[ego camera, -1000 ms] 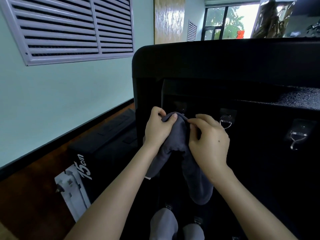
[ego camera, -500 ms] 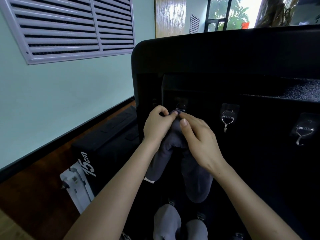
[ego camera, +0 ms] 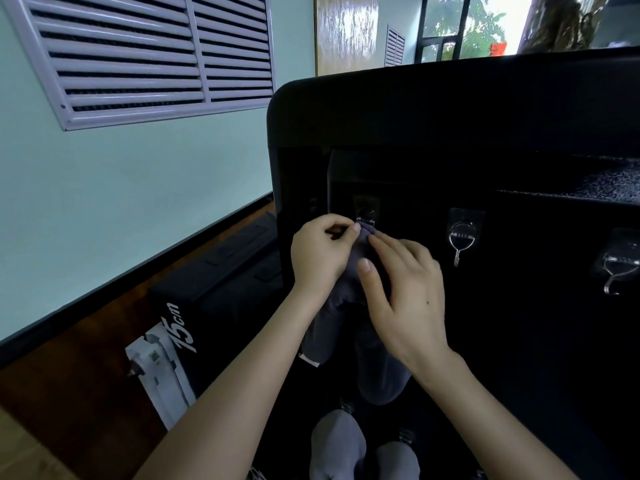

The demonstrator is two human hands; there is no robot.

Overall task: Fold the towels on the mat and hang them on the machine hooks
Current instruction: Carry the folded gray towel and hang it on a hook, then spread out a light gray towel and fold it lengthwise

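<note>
Pinching the top of the grey towel between the fingers of my right hand and my left hand, I hold it against the leftmost hook on the black machine. Its folded ends hang down towards me, and another hook sits just to the right.

Indoor exercise or training room, on the evidence seen. Large black machine with adhesive metal hooks fixed along its panel. Black step box marked "15cm" stands on a dark wood floor. Pale green wall carries a louvred vent. Window beyond shows foliage.
</note>
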